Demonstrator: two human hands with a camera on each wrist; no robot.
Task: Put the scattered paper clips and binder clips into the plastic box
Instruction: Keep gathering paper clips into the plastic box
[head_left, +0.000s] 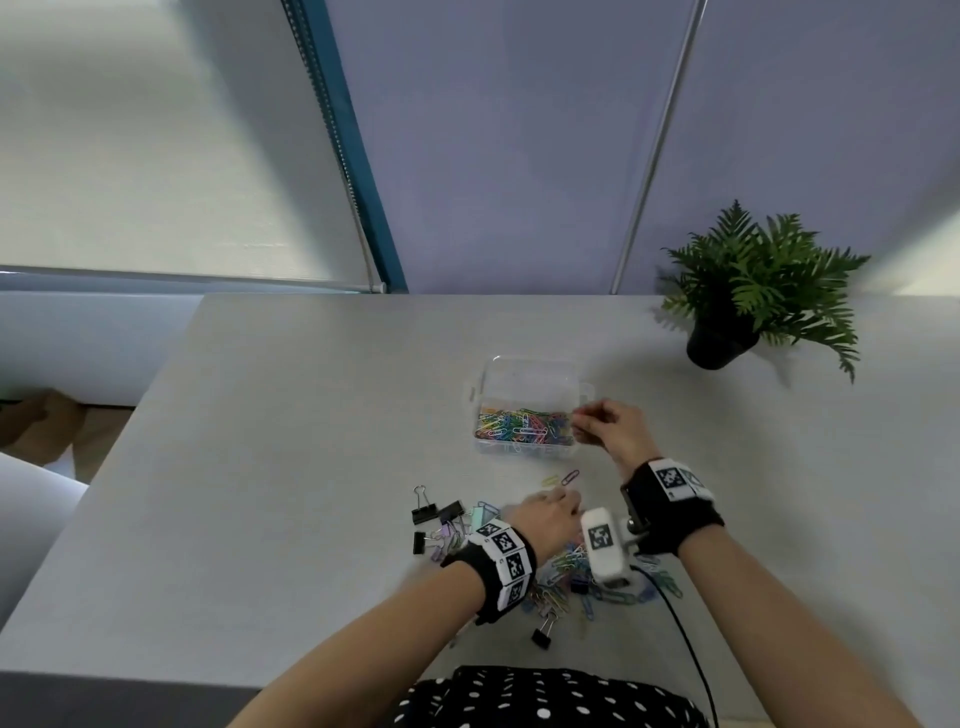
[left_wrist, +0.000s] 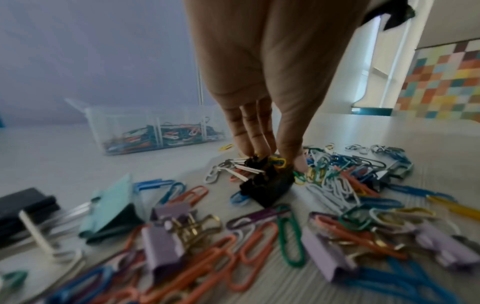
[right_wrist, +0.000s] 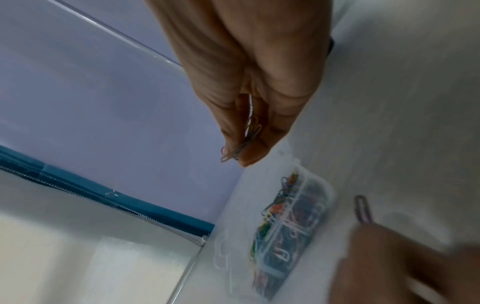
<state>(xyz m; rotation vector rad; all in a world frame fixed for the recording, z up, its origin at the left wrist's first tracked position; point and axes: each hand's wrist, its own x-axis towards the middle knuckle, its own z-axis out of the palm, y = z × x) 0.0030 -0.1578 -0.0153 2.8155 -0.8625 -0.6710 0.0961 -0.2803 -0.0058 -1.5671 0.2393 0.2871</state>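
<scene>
right hand grip clamped on small coloured wire paper clips beside clear plastic box (part filled); left hand grip pinches black binder clip on grey worktop.

The clear plastic box stands open, its near half filled with coloured paper clips. More paper clips lie scattered in a loose heap nearer the desk's front edge — black, lilac and mint binder clips beside them.
</scene>
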